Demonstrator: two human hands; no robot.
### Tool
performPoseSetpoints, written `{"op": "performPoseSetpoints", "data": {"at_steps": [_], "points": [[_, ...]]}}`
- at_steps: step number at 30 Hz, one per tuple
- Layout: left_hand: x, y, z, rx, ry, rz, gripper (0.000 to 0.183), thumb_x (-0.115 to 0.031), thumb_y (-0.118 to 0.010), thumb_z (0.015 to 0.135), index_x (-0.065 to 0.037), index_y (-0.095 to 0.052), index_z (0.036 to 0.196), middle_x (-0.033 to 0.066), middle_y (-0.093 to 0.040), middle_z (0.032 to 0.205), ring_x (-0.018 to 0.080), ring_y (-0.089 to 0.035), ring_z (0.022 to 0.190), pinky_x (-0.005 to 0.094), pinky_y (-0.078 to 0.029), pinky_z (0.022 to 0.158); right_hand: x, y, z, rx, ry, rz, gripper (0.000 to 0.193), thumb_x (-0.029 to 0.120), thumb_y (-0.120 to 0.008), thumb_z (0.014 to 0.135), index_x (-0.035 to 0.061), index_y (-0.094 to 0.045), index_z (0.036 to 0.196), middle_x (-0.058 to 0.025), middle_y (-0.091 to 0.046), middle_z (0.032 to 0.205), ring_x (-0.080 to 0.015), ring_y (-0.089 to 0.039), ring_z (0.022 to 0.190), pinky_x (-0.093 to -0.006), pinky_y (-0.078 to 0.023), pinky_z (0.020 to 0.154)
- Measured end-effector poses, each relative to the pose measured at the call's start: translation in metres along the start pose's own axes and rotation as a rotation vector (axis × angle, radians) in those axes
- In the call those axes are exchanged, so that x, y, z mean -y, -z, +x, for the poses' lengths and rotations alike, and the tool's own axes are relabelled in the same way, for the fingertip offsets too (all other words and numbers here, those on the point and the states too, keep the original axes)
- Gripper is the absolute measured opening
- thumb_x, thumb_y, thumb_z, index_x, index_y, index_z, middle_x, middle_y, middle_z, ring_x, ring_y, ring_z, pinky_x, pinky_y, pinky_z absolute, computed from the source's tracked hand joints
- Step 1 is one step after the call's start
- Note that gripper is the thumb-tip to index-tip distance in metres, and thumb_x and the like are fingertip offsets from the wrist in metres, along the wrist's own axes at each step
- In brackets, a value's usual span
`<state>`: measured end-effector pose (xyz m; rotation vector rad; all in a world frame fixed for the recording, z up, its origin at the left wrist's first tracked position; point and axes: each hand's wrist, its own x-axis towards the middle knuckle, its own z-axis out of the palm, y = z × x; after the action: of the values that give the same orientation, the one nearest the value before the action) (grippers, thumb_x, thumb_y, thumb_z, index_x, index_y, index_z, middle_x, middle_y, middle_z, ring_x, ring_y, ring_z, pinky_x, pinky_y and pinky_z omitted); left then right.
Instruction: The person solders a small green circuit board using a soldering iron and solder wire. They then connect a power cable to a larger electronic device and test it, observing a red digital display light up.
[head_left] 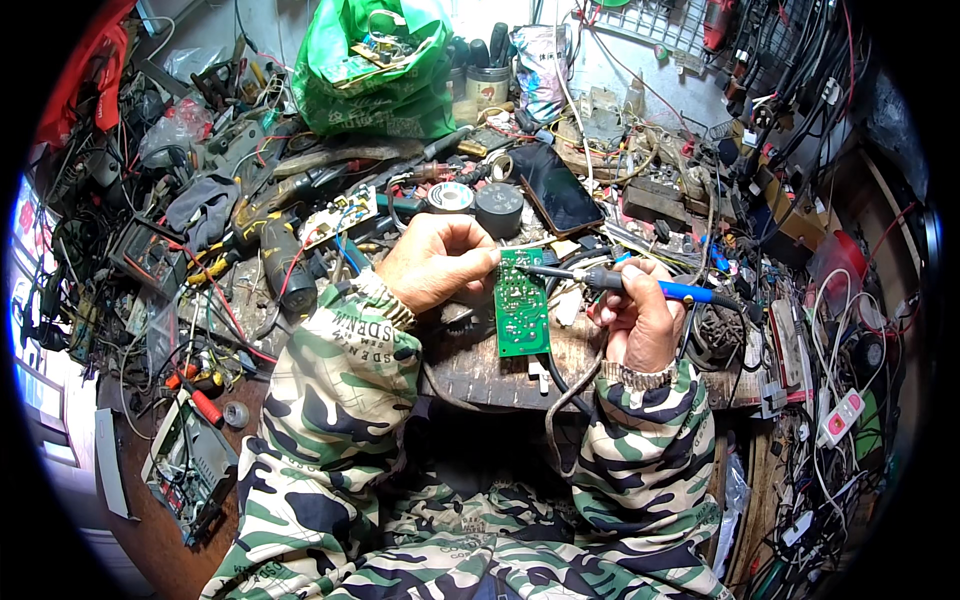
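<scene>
We have the green circuit board (522,320) over the bench (465,376), long axis running away from us, our left hand (442,262), the nearer, pinching its far left corner while our right hand (645,318) grips a soldering iron (602,279) that reaches leftward to its far end.

In front of you, past the messy old wooden bench (455,374) with its worn, scratched front edge, there is a pale wall (630,70), and a wire grid (640,22) is up on it toward your right. Over on your left, bright light shines at a window (42,390) with pale bars, and low down on that side is a flat reddish-brown surface (190,560), but you can't tell if it is floor or table. The back wall looks very bright, your bench top is well lit, and it is darker down under the bench.
</scene>
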<state>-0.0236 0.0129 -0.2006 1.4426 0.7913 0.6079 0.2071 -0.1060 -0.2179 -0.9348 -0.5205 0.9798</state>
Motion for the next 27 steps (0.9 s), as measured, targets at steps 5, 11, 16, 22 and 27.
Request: {"op": "performPoseSetpoints", "data": {"at_steps": [5,11,16,22,27], "points": [[0.0002,-0.0008,0.0000,-0.010,0.005,-0.002,0.015,-0.016,-0.073,0.095,-0.001,-0.068,0.095,0.0020,-0.070,0.081,0.0065,-0.064,0.069,0.0224,-0.053,0.063,0.0005,0.0000,-0.0001,0.013,-0.002,0.001,0.020,0.016,-0.067,0.091,-0.0006,-0.062,0.101,-0.0075,-0.065,0.079,-0.0114,-0.058,0.058,-0.0261,-0.050,0.050],[0.0006,-0.0007,0.0005,-0.006,0.002,0.003,0.015,-0.015,-0.073,0.096,-0.002,-0.068,0.094,0.0019,-0.070,0.081,0.0062,-0.063,0.070,0.0224,-0.053,0.063,0.0007,0.0003,-0.0005,0.021,0.001,-0.011,0.020,0.017,-0.067,0.091,-0.0004,-0.062,0.100,-0.0072,-0.066,0.079,-0.0109,-0.058,0.059,-0.0260,-0.049,0.050],[0.0015,-0.0008,0.0006,-0.012,-0.007,-0.003,0.015,-0.016,-0.073,0.096,-0.002,-0.068,0.094,0.0020,-0.070,0.082,0.0063,-0.063,0.070,0.0226,-0.052,0.063,0.0013,-0.0013,-0.0012,0.014,0.002,-0.023,0.021,0.018,-0.067,0.091,-0.0004,-0.062,0.100,-0.0073,-0.066,0.079,-0.0104,-0.057,0.058,-0.0257,-0.049,0.050],[0.0023,-0.0002,0.0007,-0.009,-0.009,0.012,0.015,-0.015,-0.073,0.095,-0.001,-0.067,0.093,0.0023,-0.070,0.082,0.0067,-0.064,0.071,0.0233,-0.053,0.063,0.0012,-0.0026,-0.0015,0.000,0.011,-0.046,0.022,0.019,-0.068,0.090,-0.0007,-0.062,0.099,-0.0074,-0.066,0.079,-0.0101,-0.056,0.058,-0.0253,-0.049,0.049],[-0.0001,-0.0017,0.0002,-0.021,-0.005,0.036,0.015,-0.015,-0.073,0.095,-0.001,-0.067,0.091,0.0022,-0.069,0.081,0.0068,-0.064,0.071,0.0236,-0.053,0.064,0.0007,-0.0022,-0.0010,0.013,0.008,-0.043,0.022,0.018,-0.068,0.090,-0.0008,-0.062,0.099,-0.0074,-0.066,0.079,-0.0102,-0.057,0.059,-0.0248,-0.049,0.050]]}}
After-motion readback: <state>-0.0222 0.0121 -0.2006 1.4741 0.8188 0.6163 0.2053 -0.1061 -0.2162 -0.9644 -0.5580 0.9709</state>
